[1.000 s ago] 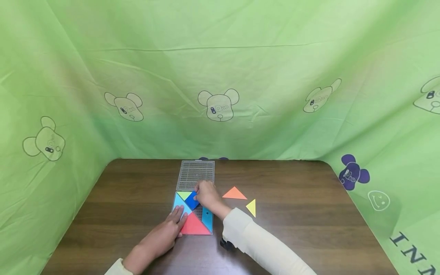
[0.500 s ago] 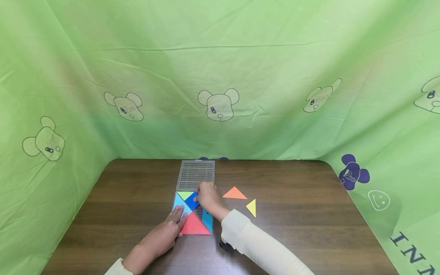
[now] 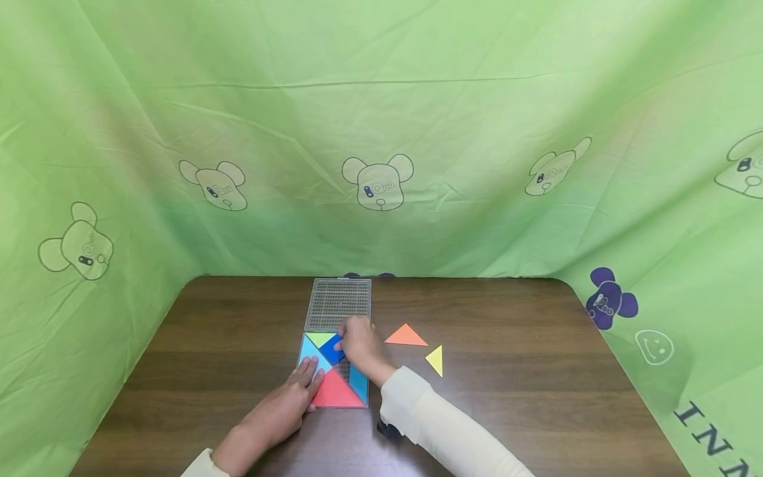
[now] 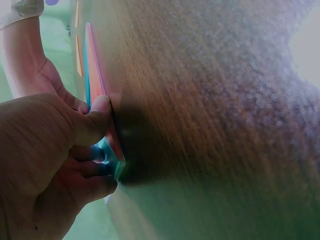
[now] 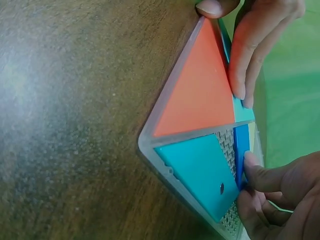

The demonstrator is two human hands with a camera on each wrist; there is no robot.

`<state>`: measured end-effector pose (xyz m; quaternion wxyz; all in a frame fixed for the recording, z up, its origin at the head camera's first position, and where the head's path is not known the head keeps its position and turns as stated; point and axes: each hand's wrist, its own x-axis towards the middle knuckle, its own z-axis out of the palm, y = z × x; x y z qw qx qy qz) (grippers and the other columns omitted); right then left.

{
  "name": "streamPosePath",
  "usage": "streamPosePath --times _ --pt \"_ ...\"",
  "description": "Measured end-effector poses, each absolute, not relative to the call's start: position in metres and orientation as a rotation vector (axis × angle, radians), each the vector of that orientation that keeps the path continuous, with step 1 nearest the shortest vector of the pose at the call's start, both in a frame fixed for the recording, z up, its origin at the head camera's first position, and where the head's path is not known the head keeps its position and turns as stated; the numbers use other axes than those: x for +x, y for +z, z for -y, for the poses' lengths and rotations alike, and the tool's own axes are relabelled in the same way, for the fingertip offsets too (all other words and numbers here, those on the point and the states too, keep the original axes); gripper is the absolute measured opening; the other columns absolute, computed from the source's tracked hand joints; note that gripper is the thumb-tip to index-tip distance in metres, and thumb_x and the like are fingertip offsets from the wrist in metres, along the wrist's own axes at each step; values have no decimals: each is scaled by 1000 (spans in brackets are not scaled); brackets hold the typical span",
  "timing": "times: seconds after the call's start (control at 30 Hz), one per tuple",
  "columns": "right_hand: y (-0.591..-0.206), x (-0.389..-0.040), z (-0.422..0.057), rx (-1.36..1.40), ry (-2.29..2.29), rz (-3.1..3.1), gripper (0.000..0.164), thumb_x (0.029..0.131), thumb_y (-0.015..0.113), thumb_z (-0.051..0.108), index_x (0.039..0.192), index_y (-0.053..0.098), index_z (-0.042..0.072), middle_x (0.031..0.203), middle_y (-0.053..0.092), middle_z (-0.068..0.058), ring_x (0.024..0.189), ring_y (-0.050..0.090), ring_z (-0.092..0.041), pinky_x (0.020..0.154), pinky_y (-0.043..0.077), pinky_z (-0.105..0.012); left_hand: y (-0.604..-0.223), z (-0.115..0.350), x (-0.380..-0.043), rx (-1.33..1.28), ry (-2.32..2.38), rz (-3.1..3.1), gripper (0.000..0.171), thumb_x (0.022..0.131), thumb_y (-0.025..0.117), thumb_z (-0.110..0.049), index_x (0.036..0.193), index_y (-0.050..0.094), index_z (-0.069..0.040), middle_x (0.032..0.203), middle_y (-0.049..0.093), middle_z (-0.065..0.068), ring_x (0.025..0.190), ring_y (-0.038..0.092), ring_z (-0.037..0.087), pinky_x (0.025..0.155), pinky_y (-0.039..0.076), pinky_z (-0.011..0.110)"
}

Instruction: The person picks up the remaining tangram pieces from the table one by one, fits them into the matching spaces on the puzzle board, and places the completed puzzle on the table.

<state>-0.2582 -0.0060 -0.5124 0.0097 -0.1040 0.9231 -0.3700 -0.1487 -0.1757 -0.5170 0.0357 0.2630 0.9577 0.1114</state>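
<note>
A tangram case [image 3: 367, 401] lies unfolded on the table with colored pieces in its near half. My right hand [image 3: 362, 344] pinches the dark blue square [image 5: 242, 147] between thumb and fingers, beside the light green triangle [image 3: 318, 338]. My left hand [image 3: 285, 402] rests its fingers on the light blue triangle [image 3: 311, 350], thumb at the case's near edge. A large red triangle [image 3: 338, 391] fills the near side. The teal parallelogram [image 5: 197, 172], with a small hole, lies along the right side, partly over bare grid.
An orange triangle [image 3: 406, 336] and a smaller yellow triangle [image 3: 436, 361] lie on the brown table [image 3: 507, 371] to the right. The case's gridded lid [image 3: 340, 301] lies flat behind. A green printed curtain [image 3: 381, 119] surrounds the table's back and sides.
My right hand and forearm shift slightly, still pinching the dark blue square, which turns a little in its place. The left hand stays put.
</note>
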Motion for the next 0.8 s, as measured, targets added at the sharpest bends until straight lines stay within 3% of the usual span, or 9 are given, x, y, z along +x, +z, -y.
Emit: streamPosePath --times 0.2,0.43,0.63,0.8 --pt "-514 -258 5 -333 -1133 -2860 46 91 74 3 59 44 16 55 45 4 49 47 -4 45 36 -15 -517 176 -148 818 337 -2951 51 96 71 -12 141 56 7 154 44 33 144 43 49 111 46 53" --pt "-512 -255 3 -432 -1020 -2914 12 86 81 8 85 70 5 76 64 -2 63 55 -8 54 46 -19 -518 177 -148 817 350 -2949 53 95 71 -12 141 56 7 155 44 32 144 43 49 110 47 54" --pt "-505 -254 -3 -526 -1041 -2920 16 87 81 8 99 74 1 92 71 -9 80 65 -16 66 57 -25 -517 176 -149 801 342 -2942 52 96 70 -14 142 56 6 155 44 31 145 42 48 110 47 53" --pt "-495 -258 -29 -587 -1095 -2926 21 84 84 6 101 73 0 96 71 -11 91 70 -23 78 61 -33 -518 177 -150 783 331 -2934 53 96 71 -15 143 56 3 157 44 28 146 41 48 107 49 51"
